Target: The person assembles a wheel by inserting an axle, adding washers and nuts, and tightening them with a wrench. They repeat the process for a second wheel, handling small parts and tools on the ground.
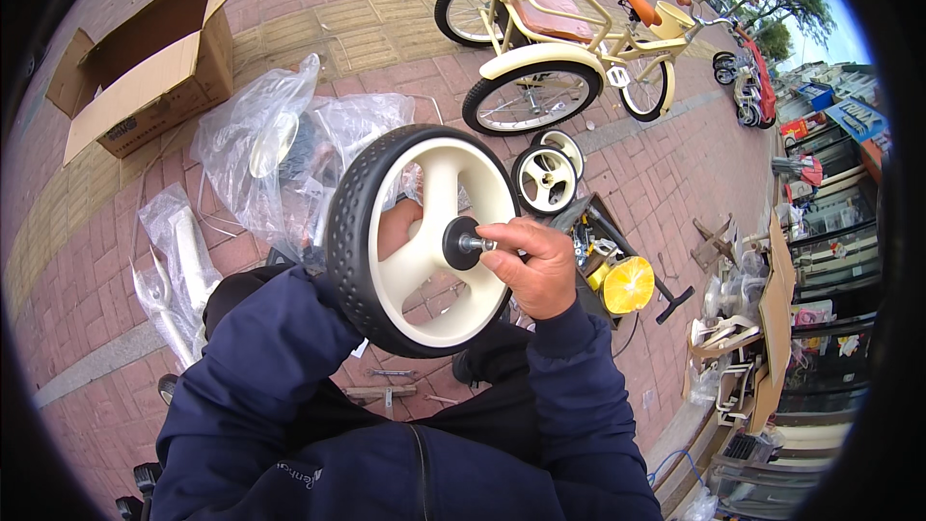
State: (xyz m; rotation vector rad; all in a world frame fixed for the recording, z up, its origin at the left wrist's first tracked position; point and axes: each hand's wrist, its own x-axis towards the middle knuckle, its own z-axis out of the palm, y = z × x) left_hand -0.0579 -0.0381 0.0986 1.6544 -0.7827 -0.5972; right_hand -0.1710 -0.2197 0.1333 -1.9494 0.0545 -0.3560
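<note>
A cream wheel with a knobbly black tyre (354, 222) is held up on its edge in front of me. My left hand (395, 229) shows between the spokes, gripping the wheel from behind; most of its fingers are hidden. At the black hub centre (460, 242) a short metal axle (476, 243) sticks out. My right hand (533, 263) pinches that axle between thumb and forefinger.
Clear plastic bags of parts (265, 150) and an open cardboard box (159, 72) lie left. Smaller wheels (548, 178) and a tool box (600, 241) with a yellow round piece (628, 285) stand right. A cream tricycle (540, 68) is parked ahead; wrenches (391, 372) lie below.
</note>
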